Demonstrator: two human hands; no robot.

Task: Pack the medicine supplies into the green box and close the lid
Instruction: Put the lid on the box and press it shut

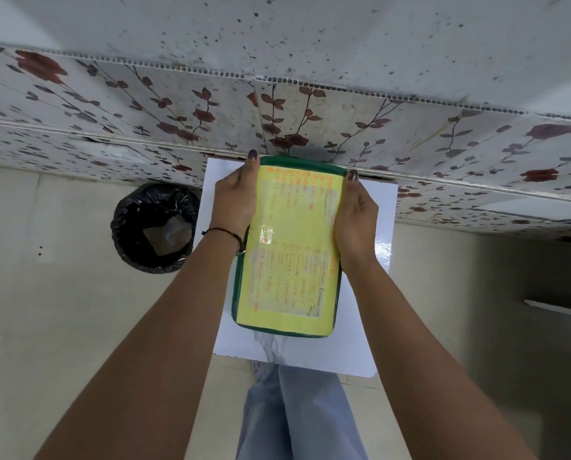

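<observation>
The green box (236,293) stands on a small white table (370,310) with its lid down. A yellow sheet (290,254) with orange handwriting, taped over, covers the lid. My left hand (236,197) grips the box's far left side, fingers reaching over the far rim. On the far right side my right hand (355,217) holds it the same way. No medicine supplies are visible; the inside of the box is hidden.
A bin lined with a black bag (156,227) stands on the floor left of the table. A wall with flowered tiles (144,121) runs just behind the table. My legs in blue trousers (297,413) are below its near edge.
</observation>
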